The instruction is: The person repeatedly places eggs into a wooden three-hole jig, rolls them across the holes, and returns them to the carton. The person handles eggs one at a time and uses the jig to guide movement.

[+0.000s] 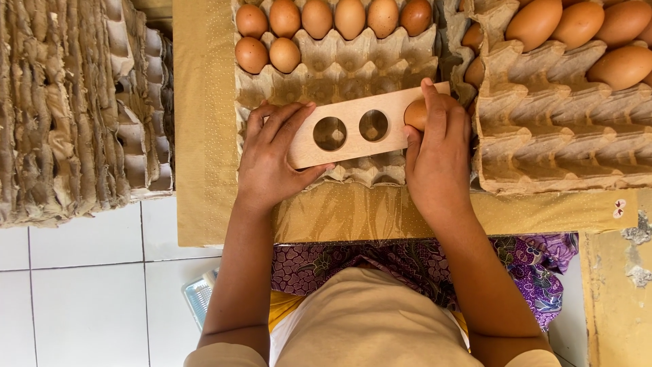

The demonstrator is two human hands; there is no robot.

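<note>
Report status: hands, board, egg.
Left hand grips wooden board end. Right hand presses brown egg at third hole. Two holes free; egg tray beneath.

Both hands gripping wooden gauge board [353, 129] (three holes), right hand [438, 160] pressing brown egg [415, 114], left hand [272, 160] steadying

A tan-covered table [204, 136] bears cardboard egg trays [339, 75], apparently two.
</note>
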